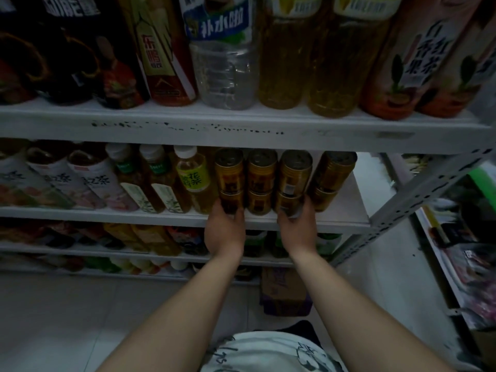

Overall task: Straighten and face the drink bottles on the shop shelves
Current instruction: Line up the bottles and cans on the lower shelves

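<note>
Left hand [225, 229] fingers around first bottom gold can [231, 201], right hand [297, 227] fingers around third [288, 204].

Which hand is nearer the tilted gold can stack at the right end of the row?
Right. The right hand grips the can stack directly beside the tilted gold can stack; the left hand is three stacks away, on the leftmost cans.
</note>
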